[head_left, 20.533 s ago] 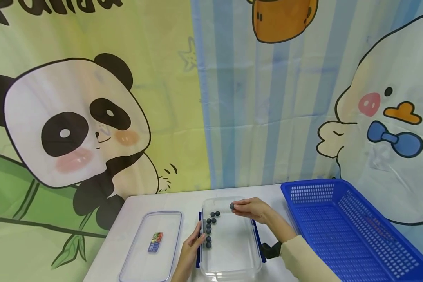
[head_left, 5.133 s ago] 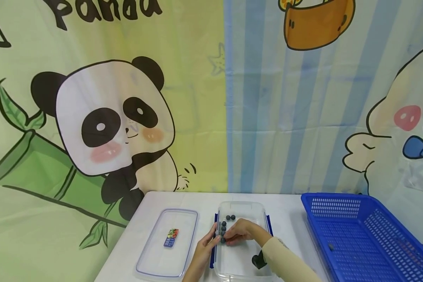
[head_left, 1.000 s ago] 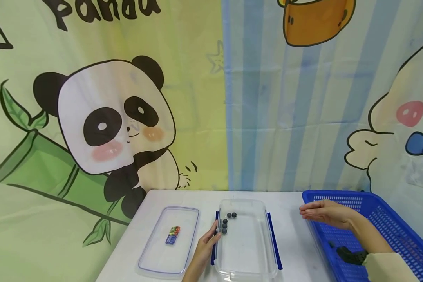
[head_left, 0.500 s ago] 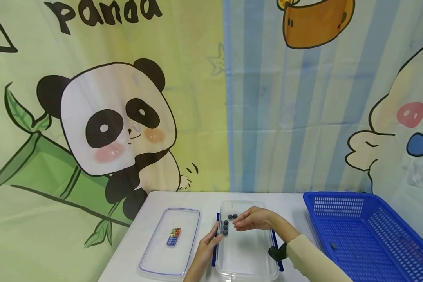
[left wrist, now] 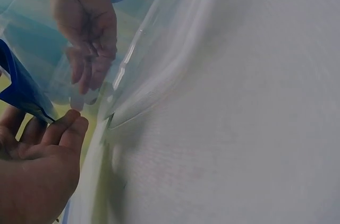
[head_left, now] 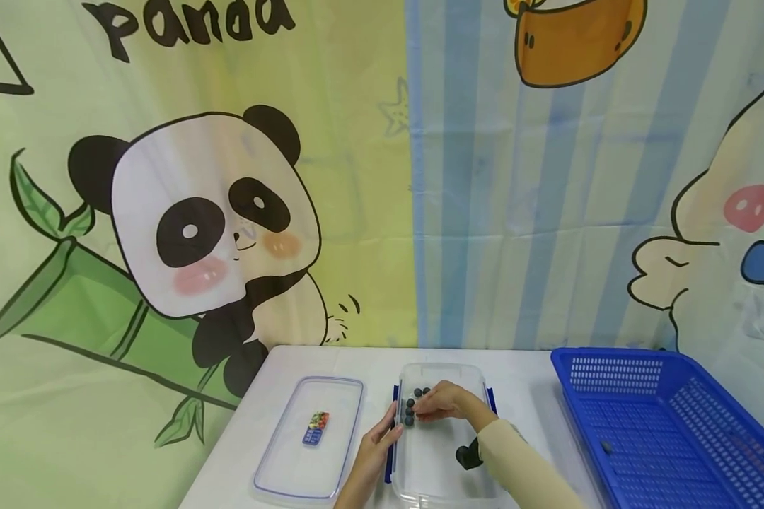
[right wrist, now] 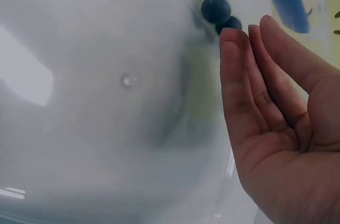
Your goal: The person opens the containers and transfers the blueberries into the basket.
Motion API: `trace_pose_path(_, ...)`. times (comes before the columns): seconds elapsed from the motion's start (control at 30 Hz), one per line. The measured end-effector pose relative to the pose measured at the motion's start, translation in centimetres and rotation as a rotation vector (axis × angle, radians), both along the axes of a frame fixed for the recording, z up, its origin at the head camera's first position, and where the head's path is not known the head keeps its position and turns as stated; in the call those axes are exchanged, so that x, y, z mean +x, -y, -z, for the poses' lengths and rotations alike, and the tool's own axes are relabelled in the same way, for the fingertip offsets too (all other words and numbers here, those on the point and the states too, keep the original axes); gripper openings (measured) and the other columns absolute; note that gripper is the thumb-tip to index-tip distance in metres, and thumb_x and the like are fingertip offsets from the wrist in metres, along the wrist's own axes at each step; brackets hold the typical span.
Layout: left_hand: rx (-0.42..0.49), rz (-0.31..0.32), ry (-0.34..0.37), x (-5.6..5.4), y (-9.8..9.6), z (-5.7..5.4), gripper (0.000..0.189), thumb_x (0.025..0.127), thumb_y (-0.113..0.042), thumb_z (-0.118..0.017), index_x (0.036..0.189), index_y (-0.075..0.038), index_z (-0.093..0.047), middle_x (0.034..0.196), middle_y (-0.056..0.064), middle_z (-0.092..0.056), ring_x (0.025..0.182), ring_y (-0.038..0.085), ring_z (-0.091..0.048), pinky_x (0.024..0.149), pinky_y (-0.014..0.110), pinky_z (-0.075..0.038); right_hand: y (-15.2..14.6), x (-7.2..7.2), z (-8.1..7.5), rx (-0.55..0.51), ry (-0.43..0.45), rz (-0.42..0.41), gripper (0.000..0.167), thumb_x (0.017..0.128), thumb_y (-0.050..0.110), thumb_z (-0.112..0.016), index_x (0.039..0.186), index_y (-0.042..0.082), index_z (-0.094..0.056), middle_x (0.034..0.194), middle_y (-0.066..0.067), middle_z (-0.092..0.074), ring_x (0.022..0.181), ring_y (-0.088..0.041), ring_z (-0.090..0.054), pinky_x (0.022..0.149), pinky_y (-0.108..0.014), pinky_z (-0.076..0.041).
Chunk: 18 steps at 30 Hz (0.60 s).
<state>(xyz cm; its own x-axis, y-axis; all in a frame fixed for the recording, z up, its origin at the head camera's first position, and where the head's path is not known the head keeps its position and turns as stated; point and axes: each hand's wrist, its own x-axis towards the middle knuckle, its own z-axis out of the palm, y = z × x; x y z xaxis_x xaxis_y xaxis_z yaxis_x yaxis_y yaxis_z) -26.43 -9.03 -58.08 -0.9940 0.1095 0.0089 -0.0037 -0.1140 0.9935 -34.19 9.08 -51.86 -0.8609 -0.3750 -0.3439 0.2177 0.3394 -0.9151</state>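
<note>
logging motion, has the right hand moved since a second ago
Yes, the right hand moved left, from over the blue basket to the dark balls in the clear container.

Kind of place unclear: cartoon-print curtain (head_left: 369, 212) behind white table (head_left: 528, 382).

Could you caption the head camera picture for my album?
Right hand at small dark balls in a clear box, left hand against its side, blue basket to the right.

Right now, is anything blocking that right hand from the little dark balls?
Nothing visible: the right hand reaches into the open clear box, fingertips right by the dark balls. Whether they touch is unclear.
</note>
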Motion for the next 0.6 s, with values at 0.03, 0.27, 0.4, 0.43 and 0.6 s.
trace_pose_path(0.03, 0.000, -0.001, 0.003, 0.0, 0.0, 0.0, 0.055, 0.090, -0.028, -0.059, 0.139, -0.013, -0.038, 0.146, 0.005, -0.028, 0.136, 0.032, -0.018, 0.109, 0.051, -0.015, 0.0, 0.0, 0.2, 0.008, -0.002, 0.008, 0.015, 0.082, 0.003, -0.067, 0.091, -0.009, -0.067, 0.082, -0.012, -0.069, 0.076, -0.021, -0.067, 0.075, -0.034, -0.055)
trace_pose_path(0.27, 0.007, 0.004, -0.003, 0.1, 0.1, -0.1, 0.054, 0.091, -0.027, -0.058, 0.139, -0.015, -0.039, 0.146, 0.003, -0.028, 0.137, 0.030, -0.018, 0.110, 0.050, -0.013, -0.1, -0.2, 0.8, 0.015, 0.036, -0.007, 0.014, 0.081, 0.005, -0.069, 0.089, -0.006, -0.068, 0.082, -0.013, -0.069, 0.075, -0.020, -0.067, 0.074, -0.032, -0.056)
trace_pose_path(0.4, -0.006, 0.002, -0.005, 0.1, 0.1, 0.1, 0.053, 0.091, -0.028, -0.057, 0.140, -0.016, -0.038, 0.147, 0.003, -0.028, 0.137, 0.030, -0.017, 0.110, 0.052, -0.012, 0.2, -0.4, 1.3, 0.058, 0.023, -0.008, 0.013, 0.080, 0.007, -0.070, 0.087, -0.004, -0.069, 0.080, -0.012, -0.069, 0.073, -0.021, -0.067, 0.073, -0.032, -0.056)
trace_pose_path(0.43, -0.009, 0.001, -0.003, 0.1, 0.1, 0.1, 0.053, 0.091, -0.028, -0.057, 0.140, -0.016, -0.038, 0.147, 0.003, -0.028, 0.137, 0.031, -0.017, 0.110, 0.052, -0.012, 0.2, -0.4, 1.4, 0.065, 0.021, -0.002, 0.012, 0.080, 0.007, -0.070, 0.087, -0.003, -0.070, 0.080, -0.012, -0.069, 0.073, -0.021, -0.067, 0.072, -0.032, -0.056)
trace_pose_path(0.6, -0.005, 0.001, -0.001, 0.0, 0.0, 0.2, 0.054, 0.091, -0.027, -0.057, 0.139, -0.015, -0.038, 0.146, 0.003, -0.028, 0.137, 0.031, -0.017, 0.110, 0.052, -0.012, 0.5, -0.4, 1.7, 0.052, 0.008, 0.011, 0.012, 0.079, 0.000, -0.069, 0.089, -0.005, -0.070, 0.081, -0.015, -0.069, 0.072, -0.024, -0.068, 0.070, -0.033, -0.056)
